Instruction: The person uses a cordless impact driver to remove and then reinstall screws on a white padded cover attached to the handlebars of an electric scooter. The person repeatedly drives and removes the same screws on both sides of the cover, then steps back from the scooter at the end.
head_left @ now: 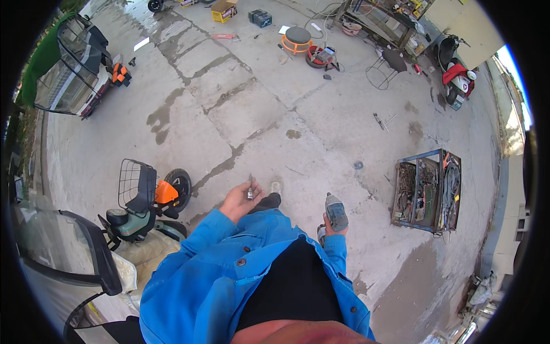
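My left hand [235, 204] is raised in front of me, palm up, its fingers curled around a small shiny metal socket [250, 194]. A thin dark end sticks up past the fingers; its exact shape is too small to make out. My right hand [334, 227] grips a grey-blue cordless impact wrench [336, 210] by the handle, with its nose pointing away from me. The two hands are well apart, and the socket is not on the wrench. Both forearms are in blue sleeves.
At right stands a blue-framed tool cart [421, 222] full of tools. A green electric trike [134, 223] with a wire basket is at left. Farther off are a canopied vehicle [74, 69], an orange-legged stool [297, 38], a red basin [314, 59], a T-handle tool [389, 121] and a scooter [456, 77].
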Demonstrator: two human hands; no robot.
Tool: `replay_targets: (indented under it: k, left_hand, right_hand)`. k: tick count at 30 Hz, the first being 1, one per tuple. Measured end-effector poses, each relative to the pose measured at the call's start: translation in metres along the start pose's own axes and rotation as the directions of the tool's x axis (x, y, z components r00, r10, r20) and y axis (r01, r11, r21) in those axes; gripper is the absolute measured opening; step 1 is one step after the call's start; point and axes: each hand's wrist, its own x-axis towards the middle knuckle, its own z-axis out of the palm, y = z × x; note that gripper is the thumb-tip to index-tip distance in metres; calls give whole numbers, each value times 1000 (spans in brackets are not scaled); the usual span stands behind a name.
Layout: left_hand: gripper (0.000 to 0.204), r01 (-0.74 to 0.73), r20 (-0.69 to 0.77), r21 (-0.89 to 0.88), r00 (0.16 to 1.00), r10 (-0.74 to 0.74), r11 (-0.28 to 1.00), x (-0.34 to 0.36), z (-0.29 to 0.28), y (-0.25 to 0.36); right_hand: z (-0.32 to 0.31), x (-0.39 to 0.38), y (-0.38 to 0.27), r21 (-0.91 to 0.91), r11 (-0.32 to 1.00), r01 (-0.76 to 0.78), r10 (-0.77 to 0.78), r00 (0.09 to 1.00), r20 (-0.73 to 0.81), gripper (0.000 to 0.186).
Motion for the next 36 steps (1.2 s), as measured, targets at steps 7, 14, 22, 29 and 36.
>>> replay_targets:
  k: [7, 14, 22, 29, 36]
  left_hand:
    - [27, 6, 8, 255, 1000, -9, 967, 114, 163, 17]
    - [27, 21, 52, 312, 998, -39, 950, 220, 272, 37]
    - [36, -18, -99, 262, 994, 46, 965, 358, 337, 73]
    - [21, -132, -58, 383, 984, 166, 914, 494, 456, 101]
    - [21, -172, -105, 463, 963, 247, 870, 582, 552, 130]
  right_hand:
    - [-63, 59, 93, -402, 720, -565, 517, 824, -231, 72]
    - [-49, 119, 77, -402, 586, -704, 706, 687, -174, 70]
    - [-20, 290, 53, -335, 633, -698, 731, 681, -37, 66]
    - [-41, 500, 47, -315, 613, -725, 763, 646, -2, 62]
    - [-85, 832, -21, -117, 806, -580, 549, 807, -220, 52]
